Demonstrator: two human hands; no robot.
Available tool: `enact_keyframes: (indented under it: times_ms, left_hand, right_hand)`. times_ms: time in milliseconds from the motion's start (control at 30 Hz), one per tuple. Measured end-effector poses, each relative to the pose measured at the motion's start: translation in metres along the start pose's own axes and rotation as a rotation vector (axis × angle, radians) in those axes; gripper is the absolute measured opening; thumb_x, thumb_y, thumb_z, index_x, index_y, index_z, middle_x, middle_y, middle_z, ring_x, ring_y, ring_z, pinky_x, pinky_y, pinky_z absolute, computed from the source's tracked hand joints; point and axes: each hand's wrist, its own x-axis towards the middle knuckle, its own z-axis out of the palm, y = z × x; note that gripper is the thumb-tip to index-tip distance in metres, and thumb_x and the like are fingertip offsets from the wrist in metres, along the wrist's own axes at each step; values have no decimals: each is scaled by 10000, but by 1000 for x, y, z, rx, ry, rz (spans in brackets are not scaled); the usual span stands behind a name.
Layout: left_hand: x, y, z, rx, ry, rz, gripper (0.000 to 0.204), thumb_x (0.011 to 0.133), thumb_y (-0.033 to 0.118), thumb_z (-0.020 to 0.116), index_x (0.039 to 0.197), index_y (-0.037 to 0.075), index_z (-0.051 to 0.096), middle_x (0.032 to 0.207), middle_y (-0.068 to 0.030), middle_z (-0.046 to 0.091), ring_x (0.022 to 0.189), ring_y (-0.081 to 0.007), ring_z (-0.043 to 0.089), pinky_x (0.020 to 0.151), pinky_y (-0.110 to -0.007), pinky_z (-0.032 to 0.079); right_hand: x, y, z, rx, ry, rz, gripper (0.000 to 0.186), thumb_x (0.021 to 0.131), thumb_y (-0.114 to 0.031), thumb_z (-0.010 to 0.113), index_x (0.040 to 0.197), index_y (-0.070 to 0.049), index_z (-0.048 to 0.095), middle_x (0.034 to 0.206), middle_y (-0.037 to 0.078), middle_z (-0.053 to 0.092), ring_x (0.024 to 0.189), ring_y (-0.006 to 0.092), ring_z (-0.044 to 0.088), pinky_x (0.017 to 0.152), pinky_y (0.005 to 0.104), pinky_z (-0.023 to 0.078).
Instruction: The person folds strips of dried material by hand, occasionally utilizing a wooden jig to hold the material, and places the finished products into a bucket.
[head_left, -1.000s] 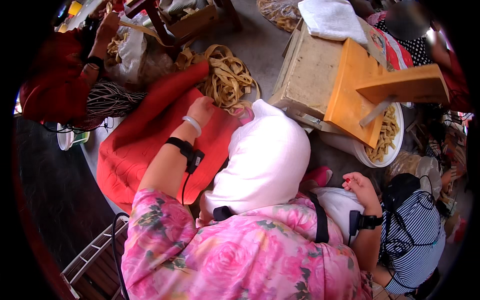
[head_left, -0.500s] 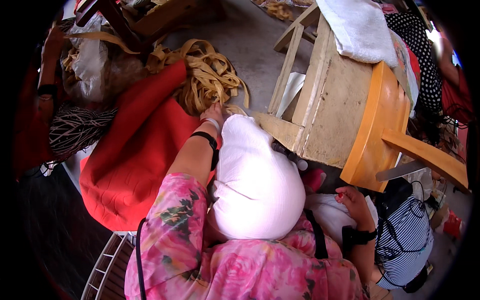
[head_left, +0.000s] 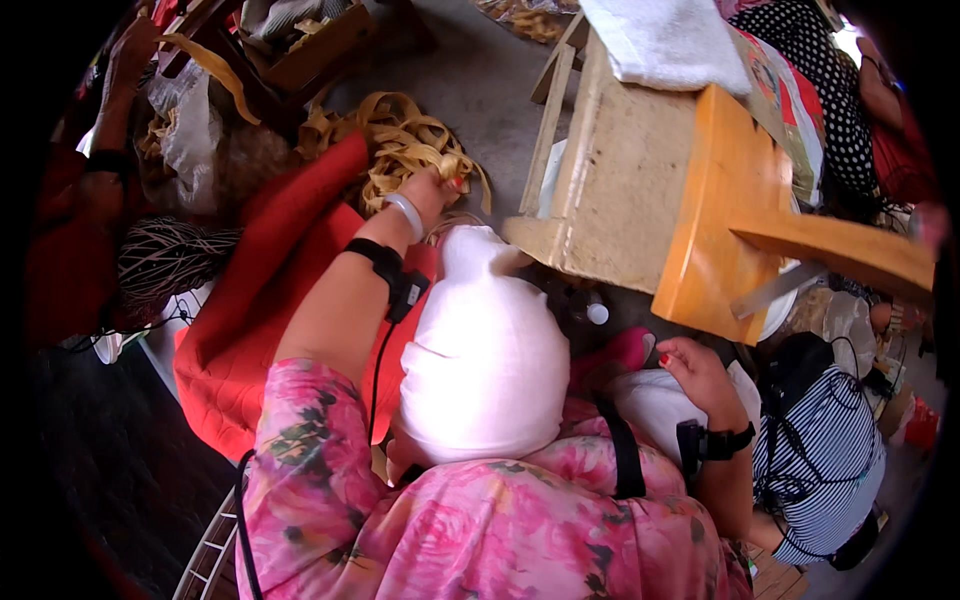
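Note:
My left hand [head_left: 428,196] reaches to the near edge of a loose pile of flat tan strips [head_left: 408,135]. Its fingers are bent and closed, partly hidden, so what they hold is unclear. A smooth, rounded white cloth [head_left: 485,350] covers something raised at my lap, beside my left forearm. To the right, my right hand [head_left: 703,378] hovers over another white cloth [head_left: 650,402], fingers loosely bent and apart, holding nothing. Red fabric [head_left: 290,300] spreads under and left of my left arm.
A worn wooden bench or box [head_left: 620,180] stands ahead on the right, with a white towel [head_left: 665,40] over it. An orange wooden chair [head_left: 715,210] lies against it. People sit at both sides, one in a striped garment [head_left: 822,465]. A plastic bag [head_left: 185,130] is at the far left.
My left hand has moved up and slightly away, nearer the tan strips, with its fingertips now showing. My right hand has risen a little and its fingers have loosened. The whole view has shifted slightly.

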Motion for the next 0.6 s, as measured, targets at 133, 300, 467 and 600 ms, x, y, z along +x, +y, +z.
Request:
enact_keyframes:
  times_ms: [133, 300, 467, 600]
  left_hand:
    - [-41, 81, -54, -551, -47, -53, 227, 964, 264, 583, 1057, 61, 626, 868, 1, 630, 733, -93, 544, 644, -243, 429]
    - [-82, 117, -113, -927, -53, 308, 164, 962, 221, 577, 993, 62, 600, 886, -29, 640, 809, -142, 599, 737, -279, 479]
    - [-181, 199, -149, -987, -8, 646, 186, 967, 215, 562, 1017, 40, 600, 908, -38, 616, 855, -135, 571, 780, -291, 468]
    - [-251, 253, -141, -870, 82, 864, 182, 983, 202, 540, 1012, 33, 600, 924, -39, 616, 854, -130, 573, 777, -278, 469]
  right_hand:
    - [-4, -17, 4, -38, 61, -95, 212, 856, -61, 607, 1057, 4, 622, 929, 173, 670, 841, 264, 664, 745, 333, 517]
    - [-17, -26, 4, -93, 82, -290, 201, 890, -107, 587, 1057, 3, 613, 855, 91, 644, 737, 153, 597, 677, 279, 491]
    - [-39, -20, 2, 35, 93, -318, 198, 887, -126, 583, 1037, -7, 632, 876, 118, 670, 814, 224, 647, 735, 322, 506]
    - [-54, -31, 5, 278, 94, -443, 228, 910, -77, 566, 1122, 2, 593, 960, 69, 650, 888, 145, 628, 786, 274, 498]
